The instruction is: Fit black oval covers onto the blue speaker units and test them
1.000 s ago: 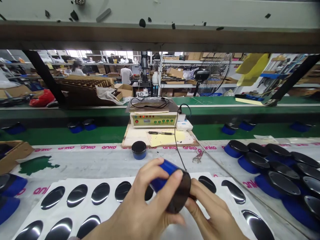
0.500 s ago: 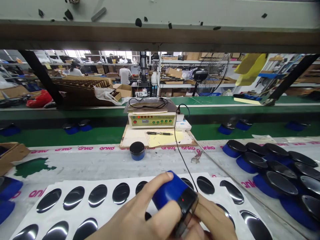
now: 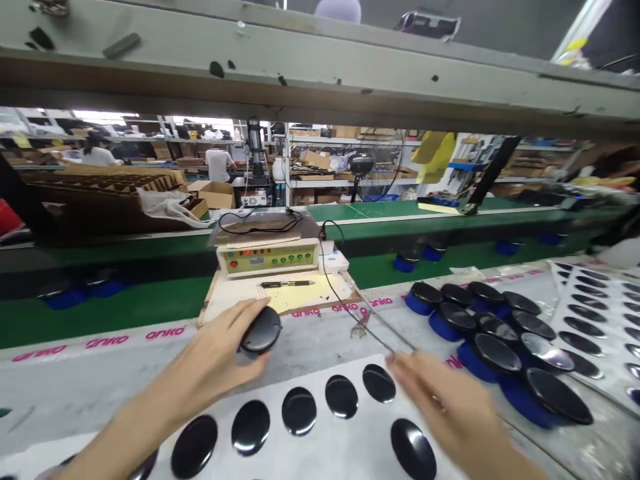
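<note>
My left hand [image 3: 233, 347] is wrapped around a round blue device with a glossy black top [image 3: 263, 330], just in front of the control box. Its black face is tilted toward me. My right hand [image 3: 440, 400], blurred by motion, is closed on a thin black cable [image 3: 345, 303] over the right part of the white sheet. The cable's end is hidden in the fingers. Below both hands lies the white sheet [image 3: 280, 460] with rows of glossy black discs [image 3: 299, 410]. To the right of my right hand stands a cluster of the same blue devices [image 3: 490, 357].
A control box [image 3: 270, 259] with lit buttons sits on a board, with a pen [image 3: 287, 284] before it. Behind runs a green conveyor [image 3: 165, 293] carrying more devices. A shelf beam [image 3: 320, 60] crosses overhead. Another disc sheet [image 3: 565, 307] lies far right.
The view has turned right. My hands have parted; the device they held together is out of them. My left hand has taken hold of the device that stood alone near the box.
</note>
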`<state>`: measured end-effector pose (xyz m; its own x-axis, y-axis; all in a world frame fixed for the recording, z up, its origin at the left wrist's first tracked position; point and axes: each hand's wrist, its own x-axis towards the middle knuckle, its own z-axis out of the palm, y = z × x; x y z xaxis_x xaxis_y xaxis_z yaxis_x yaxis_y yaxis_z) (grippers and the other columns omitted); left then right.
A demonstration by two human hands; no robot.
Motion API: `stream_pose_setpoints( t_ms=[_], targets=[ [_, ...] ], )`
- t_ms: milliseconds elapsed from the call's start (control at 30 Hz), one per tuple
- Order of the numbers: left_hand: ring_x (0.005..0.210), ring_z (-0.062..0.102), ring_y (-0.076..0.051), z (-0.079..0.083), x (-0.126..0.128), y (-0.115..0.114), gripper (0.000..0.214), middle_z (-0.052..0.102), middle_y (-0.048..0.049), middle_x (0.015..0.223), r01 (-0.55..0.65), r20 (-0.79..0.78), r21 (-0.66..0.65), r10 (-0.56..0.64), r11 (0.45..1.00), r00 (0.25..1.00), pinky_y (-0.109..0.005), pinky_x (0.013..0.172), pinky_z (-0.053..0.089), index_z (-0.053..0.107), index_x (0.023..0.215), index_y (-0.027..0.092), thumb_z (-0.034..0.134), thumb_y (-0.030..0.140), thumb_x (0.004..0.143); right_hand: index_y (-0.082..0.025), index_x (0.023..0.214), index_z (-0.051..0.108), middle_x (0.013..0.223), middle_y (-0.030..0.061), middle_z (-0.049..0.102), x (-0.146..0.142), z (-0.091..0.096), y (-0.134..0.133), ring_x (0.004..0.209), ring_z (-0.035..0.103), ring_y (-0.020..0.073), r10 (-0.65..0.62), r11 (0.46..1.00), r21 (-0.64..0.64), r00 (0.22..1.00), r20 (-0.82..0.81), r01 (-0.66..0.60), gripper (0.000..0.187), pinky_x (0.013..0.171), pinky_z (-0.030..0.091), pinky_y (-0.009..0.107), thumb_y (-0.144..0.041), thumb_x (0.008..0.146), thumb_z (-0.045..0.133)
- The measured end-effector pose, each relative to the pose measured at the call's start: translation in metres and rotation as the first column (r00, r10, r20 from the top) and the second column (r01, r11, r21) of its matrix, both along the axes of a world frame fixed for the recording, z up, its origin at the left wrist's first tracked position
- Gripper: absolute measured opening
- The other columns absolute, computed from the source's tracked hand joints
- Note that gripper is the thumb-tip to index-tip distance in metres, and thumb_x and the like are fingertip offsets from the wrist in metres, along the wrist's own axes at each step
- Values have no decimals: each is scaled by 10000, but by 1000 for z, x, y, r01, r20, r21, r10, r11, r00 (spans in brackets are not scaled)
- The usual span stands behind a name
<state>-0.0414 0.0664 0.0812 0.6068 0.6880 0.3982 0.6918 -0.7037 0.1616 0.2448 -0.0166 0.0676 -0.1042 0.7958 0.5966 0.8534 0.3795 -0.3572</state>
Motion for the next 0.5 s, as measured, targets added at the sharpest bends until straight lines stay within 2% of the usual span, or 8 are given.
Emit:
stream_pose_setpoints(
  t_ms=[33,100,133,200,300,400,433,500],
  targets=[
    [1193,554,-291,-5,0,8,551,564,-105,1319,-34,-11,-4,34,999,999,-448,977,475,384,1357,223,551,265,833,-198,743,627,586,6,600,19,9,18,495,560,130,-259,957,-145,965,-32,252,395,489,451,241,-446,962,411],
    [1222,530,-293,-16,2,21,540,574,-85,1314,-19,-64,1,19,1000,998,-497,1050,395,394,1355,233,546,278,839,-162,864,626,714,44,635,60,29,64,625,602,154,-485,860,-200,874,-36,469,407,581,481,270,-417,997,337],
    [1217,534,-286,-22,4,25,525,595,-81,1287,2,-90,15,0,1000,996,-515,1083,346,406,1346,225,541,275,841,-142,932,622,787,61,646,79,38,90,707,620,167,-557,812,-226,830,-28,538,381,648,500,297,-397,1001,347],
    [1175,564,-265,-36,6,30,510,624,-89,1237,12,-134,41,-6,999,991,-535,1123,266,408,1344,192,524,264,852,-134,1086,590,989,63,641,109,48,139,829,634,171,-662,712,-308,749,5,631,294,733,527,358,-380,946,514],
    [1145,579,-266,-56,0,35,519,640,-96,1210,-15,-145,78,26,997,989,-549,1128,244,423,1349,173,542,303,860,-147,1186,559,1167,89,593,130,46,191,968,617,208,-721,610,-407,689,69,679,333,813,524,411,-334,912,584],
    [1277,459,-336,-63,-10,32,566,563,-88,1340,-77,-99,28,79,997,992,-582,1094,287,432,1371,233,587,391,850,-153,1194,557,1185,89,586,126,39,214,987,613,214,-695,597,-459,710,115,658,326,819,525,416,-315,912,585],
    [1331,381,-359,-60,-11,28,590,500,-82,1405,-105,-58,-42,103,994,993,-592,1081,303,414,1387,263,594,415,847,-155,1189,559,1178,86,589,121,39,218,980,615,211,-672,613,-460,730,123,642,318,815,526,414,-312,914,582],
    [1389,267,-365,-46,-6,18,575,359,-61,1503,-118,93,-258,147,959,985,-587,1076,316,381,1401,328,567,442,868,-151,1157,572,1134,79,606,105,45,219,940,624,199,-607,682,-425,785,125,595,295,791,530,401,-320,916,578]
  ],
)
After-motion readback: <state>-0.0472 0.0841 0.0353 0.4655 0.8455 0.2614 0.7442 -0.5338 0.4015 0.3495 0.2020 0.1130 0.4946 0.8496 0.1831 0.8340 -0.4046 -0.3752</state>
